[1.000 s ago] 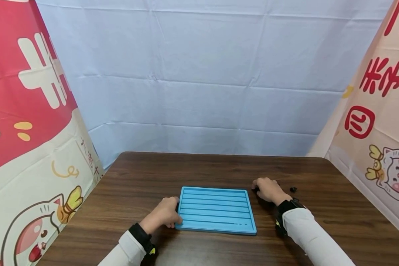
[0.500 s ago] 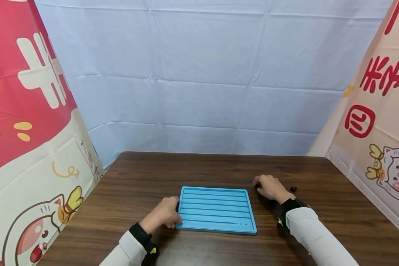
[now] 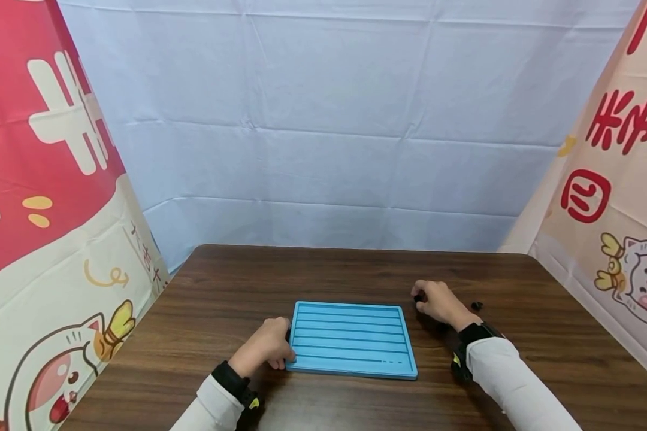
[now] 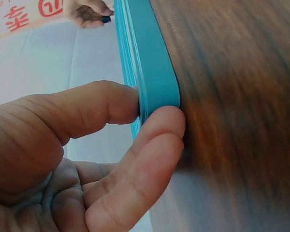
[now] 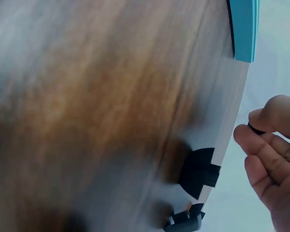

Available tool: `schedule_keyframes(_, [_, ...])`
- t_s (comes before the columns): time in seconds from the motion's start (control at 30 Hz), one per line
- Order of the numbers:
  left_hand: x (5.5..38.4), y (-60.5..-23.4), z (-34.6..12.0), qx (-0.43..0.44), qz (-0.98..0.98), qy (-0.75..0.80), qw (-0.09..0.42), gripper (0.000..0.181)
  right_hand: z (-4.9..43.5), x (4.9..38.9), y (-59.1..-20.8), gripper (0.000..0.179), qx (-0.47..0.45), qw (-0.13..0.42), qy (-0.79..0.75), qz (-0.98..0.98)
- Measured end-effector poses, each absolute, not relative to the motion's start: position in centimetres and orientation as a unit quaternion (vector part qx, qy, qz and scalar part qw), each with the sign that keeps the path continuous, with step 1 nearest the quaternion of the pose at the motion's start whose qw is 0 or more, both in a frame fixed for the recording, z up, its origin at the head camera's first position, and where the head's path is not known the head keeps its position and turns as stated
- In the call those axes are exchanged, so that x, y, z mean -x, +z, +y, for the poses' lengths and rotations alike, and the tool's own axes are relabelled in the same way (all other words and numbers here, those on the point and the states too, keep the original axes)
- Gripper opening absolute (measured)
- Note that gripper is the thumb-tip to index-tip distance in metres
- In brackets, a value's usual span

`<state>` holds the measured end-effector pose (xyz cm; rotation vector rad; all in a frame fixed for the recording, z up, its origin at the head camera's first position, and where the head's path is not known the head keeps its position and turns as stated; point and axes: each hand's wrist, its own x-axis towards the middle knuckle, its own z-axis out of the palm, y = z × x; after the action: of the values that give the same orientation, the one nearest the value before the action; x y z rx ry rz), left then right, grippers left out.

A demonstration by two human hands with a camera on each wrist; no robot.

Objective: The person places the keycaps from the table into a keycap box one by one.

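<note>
A light blue ridged board [image 3: 350,339] with a raised rim lies flat on the wooden table. My left hand [image 3: 267,345] grips its near-left corner; in the left wrist view the thumb presses on the rim of the board [image 4: 152,63] while the other fingertips touch its outer side. Off the board's right side, my right hand [image 3: 440,303] pinches a small black piece [image 3: 419,297] between thumb and forefinger. Most of that black piece [image 5: 255,128] is hidden by the fingers in the right wrist view.
On the table to the right of my right hand lies another black piece [image 3: 477,306]. The right wrist view shows a notched, curved black piece [image 5: 199,173] and a second black piece [image 5: 186,220] near it. Printed cloths and a pale blue sheet [image 3: 323,126] surround the brown table [image 3: 237,281].
My right hand has shifted slightly up and to the right, and more of the black piece in its fingers shows. My left hand and the board stay nearly still.
</note>
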<state>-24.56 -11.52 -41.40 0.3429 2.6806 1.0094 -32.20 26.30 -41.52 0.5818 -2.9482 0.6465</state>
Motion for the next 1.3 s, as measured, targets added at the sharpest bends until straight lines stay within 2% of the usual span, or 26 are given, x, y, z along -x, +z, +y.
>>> schedule_keyframes(0.1, [24.54,-41.33,-11.47,-0.111,0.921,0.350,0.131,0.041,26.33,32.25,-41.71,0.021,-0.190,0.036,0.218,-0.957])
schedule_keyframes(0.4, [24.50,-41.24,-11.50,-0.095,0.917,0.364,0.137,0.053,26.38,32.48,-41.95,0.025,-0.194,0.030,0.241,-0.951])
schedule_keyframes(0.77, [24.58,-41.28,-11.37,-0.088,0.918,0.361,0.138,0.050,26.16,32.34,-41.65,0.018,-0.182,0.034,0.277,-0.943])
schedule_keyframes(1.3, [24.43,-41.44,-11.52,-0.106,0.916,0.364,0.132,0.048,26.35,32.35,-42.03,0.025,-0.193,0.031,0.265,-0.944])
